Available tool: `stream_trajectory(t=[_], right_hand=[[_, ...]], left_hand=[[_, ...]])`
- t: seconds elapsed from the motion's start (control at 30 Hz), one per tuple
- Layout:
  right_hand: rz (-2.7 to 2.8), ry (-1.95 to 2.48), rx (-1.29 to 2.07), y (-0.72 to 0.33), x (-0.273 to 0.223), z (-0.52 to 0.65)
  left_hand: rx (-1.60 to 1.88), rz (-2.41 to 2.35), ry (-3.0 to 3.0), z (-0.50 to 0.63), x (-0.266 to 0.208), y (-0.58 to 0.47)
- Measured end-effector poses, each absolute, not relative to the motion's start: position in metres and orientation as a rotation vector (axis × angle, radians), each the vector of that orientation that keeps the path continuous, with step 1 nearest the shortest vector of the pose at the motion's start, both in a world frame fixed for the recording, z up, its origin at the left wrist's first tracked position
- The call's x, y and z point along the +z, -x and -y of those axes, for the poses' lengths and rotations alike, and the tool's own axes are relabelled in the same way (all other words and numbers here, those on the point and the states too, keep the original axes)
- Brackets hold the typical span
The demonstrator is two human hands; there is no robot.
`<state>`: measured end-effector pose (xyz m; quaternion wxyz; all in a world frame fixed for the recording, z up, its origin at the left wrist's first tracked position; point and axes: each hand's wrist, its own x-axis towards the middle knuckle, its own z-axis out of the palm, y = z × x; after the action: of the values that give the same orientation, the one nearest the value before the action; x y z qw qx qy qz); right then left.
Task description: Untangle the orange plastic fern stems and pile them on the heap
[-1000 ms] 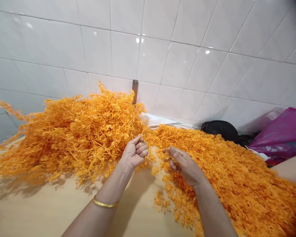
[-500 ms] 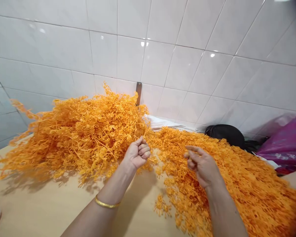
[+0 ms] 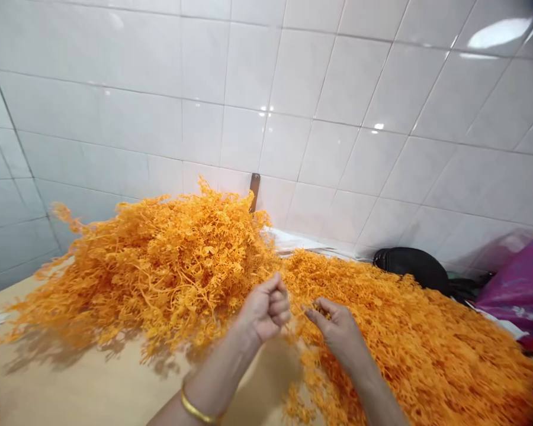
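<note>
In the middle, my left hand (image 3: 269, 310) is closed in a fist, thumb pressed over the curled fingers. Whatever it pinches cannot be made out. To its right, my right hand (image 3: 341, 332) has thumb and forefinger closed in a pinch, and what is between the tips is too small to name. A large heap of orange branching sprigs (image 3: 173, 260), artificial in look, rises just behind and left of my left hand. My right hand is over a wider, flatter pile of orange sprig pieces (image 3: 426, 343).
Both piles lie on a pale wooden table (image 3: 84, 387) against a white tiled wall (image 3: 249, 77). A dark strip (image 3: 254, 192) stands upright by the wall. A black bag (image 3: 411, 269) and a purple bag (image 3: 519, 284) are at the back right.
My right hand has come in from the right, closer to my left, its fingers now pinched together. My left hand has shifted slightly right. The whole view has tilted upward.
</note>
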<state>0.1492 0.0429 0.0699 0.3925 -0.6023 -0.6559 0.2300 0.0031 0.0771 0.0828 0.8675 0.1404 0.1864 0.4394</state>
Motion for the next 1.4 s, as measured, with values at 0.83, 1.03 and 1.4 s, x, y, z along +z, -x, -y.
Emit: stream_trajectory(t=[0.83,1.03,1.4], right_hand=[[1.354,2.255,-0.765,-0.197,0.096,-0.023],[1.354,2.291,-0.614,-0.203,0.105,-0.021],[1.313,1.576,0.258,-0.201,0.111,-0.015]], left_hand=[[0.416,-0.326,-0.677,-0.07,0.069,-0.009],[0.38,-0.276,-0.749,-0.069,0.069,-0.006],[1.114,-0.85,-1.531,-0.064,0.046,-0.03]])
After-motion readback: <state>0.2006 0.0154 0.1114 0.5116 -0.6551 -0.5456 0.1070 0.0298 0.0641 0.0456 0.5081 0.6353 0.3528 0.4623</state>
